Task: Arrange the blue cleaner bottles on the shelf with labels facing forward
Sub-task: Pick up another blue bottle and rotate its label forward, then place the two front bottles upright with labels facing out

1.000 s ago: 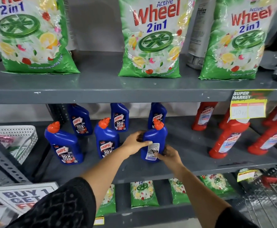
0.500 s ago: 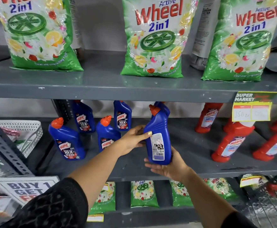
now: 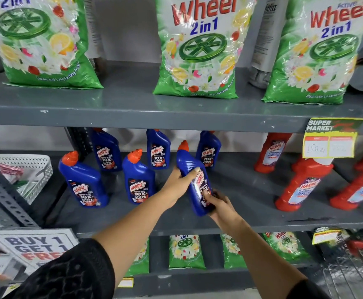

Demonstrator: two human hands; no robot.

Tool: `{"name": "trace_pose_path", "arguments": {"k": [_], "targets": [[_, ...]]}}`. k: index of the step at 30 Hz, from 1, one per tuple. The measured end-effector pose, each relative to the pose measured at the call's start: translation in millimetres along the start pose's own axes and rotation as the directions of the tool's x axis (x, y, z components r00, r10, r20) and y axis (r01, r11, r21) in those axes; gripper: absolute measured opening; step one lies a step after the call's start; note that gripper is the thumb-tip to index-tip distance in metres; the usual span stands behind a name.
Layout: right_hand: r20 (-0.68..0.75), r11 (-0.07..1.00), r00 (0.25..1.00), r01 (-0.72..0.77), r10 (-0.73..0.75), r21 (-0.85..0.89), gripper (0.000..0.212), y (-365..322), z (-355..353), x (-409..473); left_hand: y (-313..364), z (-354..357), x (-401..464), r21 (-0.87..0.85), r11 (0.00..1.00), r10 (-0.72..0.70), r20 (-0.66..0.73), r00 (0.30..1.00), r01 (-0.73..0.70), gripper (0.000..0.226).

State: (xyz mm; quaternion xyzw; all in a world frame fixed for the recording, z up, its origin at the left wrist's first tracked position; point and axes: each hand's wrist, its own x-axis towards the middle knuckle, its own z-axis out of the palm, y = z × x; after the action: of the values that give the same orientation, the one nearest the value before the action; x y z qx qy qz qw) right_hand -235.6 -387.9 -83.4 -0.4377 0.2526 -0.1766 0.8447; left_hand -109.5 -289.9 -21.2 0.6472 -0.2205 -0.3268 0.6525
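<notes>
I hold a blue Harpic bottle (image 3: 194, 182) with an orange cap, tilted left, just above the middle grey shelf (image 3: 241, 203). My left hand (image 3: 179, 182) grips its upper body from the left. My right hand (image 3: 220, 203) cups its base. Its front label faces forward and to the right, partly covered by my fingers. Two blue bottles (image 3: 85, 182) (image 3: 139, 180) stand in front on the left, labels forward. Three more (image 3: 106, 149) (image 3: 158, 149) (image 3: 208, 149) stand in the back row, labels forward.
Red Harpic bottles (image 3: 301, 186) fill the right of the same shelf. Green Wheel detergent bags (image 3: 197, 48) stand on the upper shelf and smaller ones lie below. A yellow price tag (image 3: 329, 143) hangs at right. A white basket (image 3: 25, 173) sits at left, a wire basket (image 3: 353, 268) at lower right.
The bottle was lifted off the shelf with its back label toward me and has since been turned, so its front Harpic label now shows. My right hand moved from under the base to its side.
</notes>
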Motion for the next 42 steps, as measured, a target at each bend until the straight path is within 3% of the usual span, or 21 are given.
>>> {"name": "trace_pose_path", "arguments": {"k": [3,5,7,12,17,20,22,25,28,30,32,34,36,37,39,42], "targets": [[-0.097,0.945,0.986,0.100,-0.136,-0.311,0.044,-6,-8,5,5,-7,8,0.187,0.982,0.028,0.056,0.998,-0.038,0.049],[-0.102,0.830,0.973,0.119,-0.206,-0.544,0.046,-10,-12,12,9,-9,9,0.277,0.960,0.023,0.090,0.996,-0.047,0.047],[-0.076,0.745,0.967,0.136,-0.243,-0.653,0.042,-12,-12,17,13,-10,10,0.356,0.931,0.039,0.107,0.994,-0.075,0.044],[-0.062,0.627,0.956,0.139,-0.288,-0.767,0.044,-12,-17,28,12,-10,10,0.441,0.888,0.075,0.142,0.987,-0.131,0.045],[-0.056,0.701,0.971,0.127,-0.232,-0.702,0.045,-11,-16,32,2,-14,9,0.429,0.889,0.126,0.104,0.987,-0.159,0.040],[-0.014,0.713,0.981,0.131,-0.193,-0.689,0.061,-14,-15,35,-1,-18,4,0.520,0.812,0.280,0.052,0.958,-0.266,0.050],[-0.016,0.700,0.982,0.123,-0.189,-0.704,0.067,-15,-14,37,1,-28,-7,0.584,0.725,0.437,0.017,0.899,-0.364,0.051],[-0.039,0.698,0.982,0.102,-0.184,-0.709,0.066,-14,-13,39,10,-51,-28,0.694,0.502,0.701,0.024,0.713,-0.517,0.032],[-0.032,0.703,0.981,0.113,-0.189,-0.702,0.065,-15,-11,38,17,-79,-43,0.755,0.357,0.848,-0.016,0.530,-0.550,0.020],[-0.021,0.712,0.984,0.112,-0.175,-0.693,0.063,-17,-9,36,17,-97,-50,0.791,0.335,0.879,-0.068,0.471,-0.511,0.024],[-0.016,0.714,0.988,0.100,-0.154,-0.693,0.062,-18,-6,33,7,-116,-49,0.778,0.432,0.846,-0.174,0.504,-0.456,0.046],[-0.013,0.710,0.989,0.094,-0.145,-0.698,0.060,-18,-4,32,-9,-132,-44,0.676,0.629,0.703,-0.285,0.652,-0.384,0.077],[-0.007,0.700,0.990,0.096,-0.142,-0.707,0.060,-18,-3,33,-26,-144,-38,0.507,0.824,0.450,-0.317,0.835,-0.251,0.100],[-0.007,0.697,0.990,0.094,-0.141,-0.711,0.059,-17,-3,34,-32,-148,-36,0.442,0.882,0.315,-0.297,0.901,-0.162,0.102],[-0.007,0.683,0.991,0.088,-0.136,-0.725,0.057,-17,-4,36,-44,-155,-33,0.397,0.918,0.120,-0.248,0.961,-0.012,0.087],[0.002,0.657,0.995,0.070,-0.105,-0.751,0.059,-16,-9,39,-55,-161,-29,0.392,0.919,0.059,-0.245,0.968,0.043,0.063]]}}
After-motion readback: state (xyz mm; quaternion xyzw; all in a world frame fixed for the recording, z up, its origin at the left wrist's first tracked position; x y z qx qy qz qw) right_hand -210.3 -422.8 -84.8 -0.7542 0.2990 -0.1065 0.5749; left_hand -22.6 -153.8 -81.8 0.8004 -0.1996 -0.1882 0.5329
